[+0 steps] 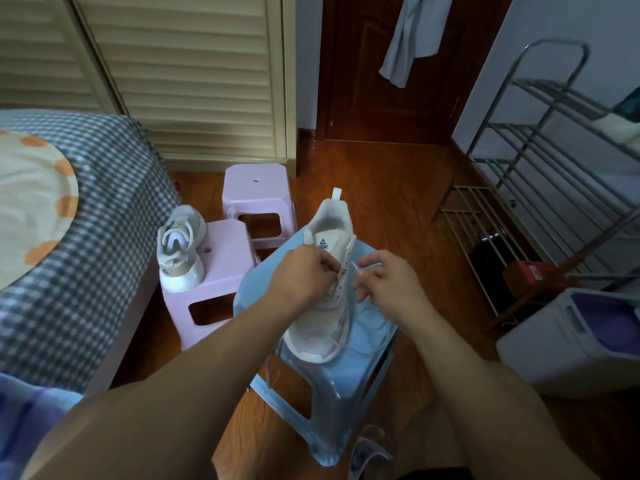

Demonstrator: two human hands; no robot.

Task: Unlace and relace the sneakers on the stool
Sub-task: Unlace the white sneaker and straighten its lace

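with your left hand (304, 271) gripping the sneaker (327, 289) mid-stool (360, 375) and right hand (384, 275) pinching the lace (354, 266), pull straight through the eyelet, steadily.

Left hand (302, 271) hides sneaker (325, 289) eyelets; rack (554, 188) cut off.

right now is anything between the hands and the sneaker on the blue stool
Nothing visible. Both hands are already at the white sneaker on the blue stool: the left hand grips its lace area, and the right hand pinches the lace beside the eyelets.
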